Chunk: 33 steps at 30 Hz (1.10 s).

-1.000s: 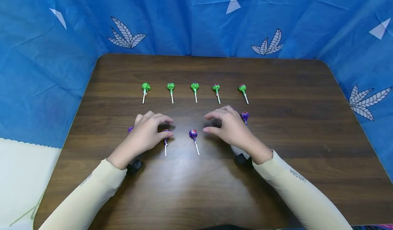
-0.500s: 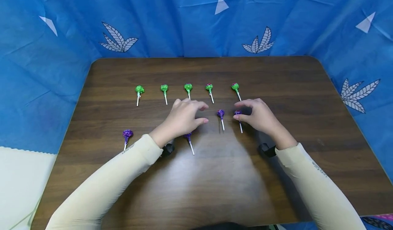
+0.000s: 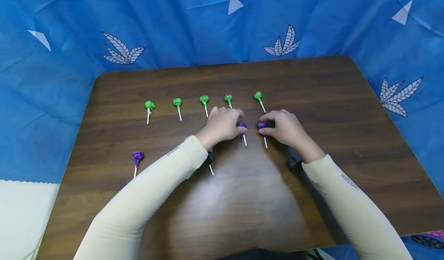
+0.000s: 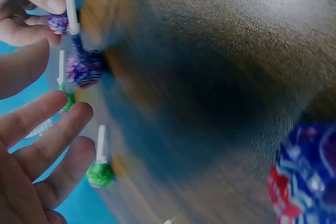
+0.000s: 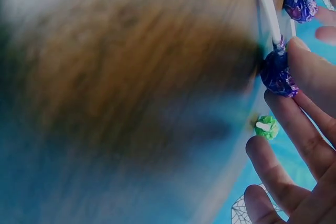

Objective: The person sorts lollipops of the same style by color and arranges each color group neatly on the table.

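My right hand (image 3: 284, 129) pinches the head of the rightmost purple-wrapped lollipop (image 5: 278, 72) between thumb and fingers, its white stick pointing toward me. Just left of it, my left hand (image 3: 223, 123) reaches over the table with thumb and fingers apart around another purple lollipop (image 3: 244, 134). In the left wrist view, that lollipop (image 4: 84, 67) shows beyond the spread fingertips. A third purple lollipop (image 4: 310, 174) looms close to the left wrist camera; in the head view only its stick (image 3: 211, 170) shows below the left wrist. One more purple lollipop (image 3: 137, 156) lies at the left.
A row of several green lollipops (image 3: 177, 102) lies behind the purple ones, the rightmost green one (image 3: 258, 95) just beyond my right hand. The brown wooden table (image 3: 243, 210) is bordered by a blue patterned cloth (image 3: 166, 24). My left sleeve (image 3: 156, 183) crosses over the table's middle.
My left hand has moved right, from the left purple lollipops to one near the right hand. The right hand has shifted right and taken hold of the rightmost purple lollipop. The head view has turned slightly.
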Tool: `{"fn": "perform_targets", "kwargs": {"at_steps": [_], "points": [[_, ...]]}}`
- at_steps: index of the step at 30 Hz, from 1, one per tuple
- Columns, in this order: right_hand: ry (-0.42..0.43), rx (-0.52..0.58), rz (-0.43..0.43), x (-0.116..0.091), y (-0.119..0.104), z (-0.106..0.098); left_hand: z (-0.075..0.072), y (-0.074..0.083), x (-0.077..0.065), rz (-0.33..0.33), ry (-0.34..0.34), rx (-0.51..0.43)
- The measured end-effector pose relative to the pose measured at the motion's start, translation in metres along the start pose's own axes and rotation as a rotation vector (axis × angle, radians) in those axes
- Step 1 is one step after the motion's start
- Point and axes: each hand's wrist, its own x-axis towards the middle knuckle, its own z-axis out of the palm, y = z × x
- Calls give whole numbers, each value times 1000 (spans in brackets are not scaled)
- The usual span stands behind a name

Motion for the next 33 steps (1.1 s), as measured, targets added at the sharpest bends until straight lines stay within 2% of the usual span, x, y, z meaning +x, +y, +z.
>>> {"fn": "perform_targets", "kwargs": {"at_steps": [3,12,27,33], "points": [[0,9,0,0,1,1,3,0,5,-23,-22,-3],[14,17,8,0,8,0,9,3,15,-26,-17,31],[30,42,33,3,10,0,16,4,19,-21,14,106],[35,34,31,3,9,-1,17,4,20,-12,25,101]]}}
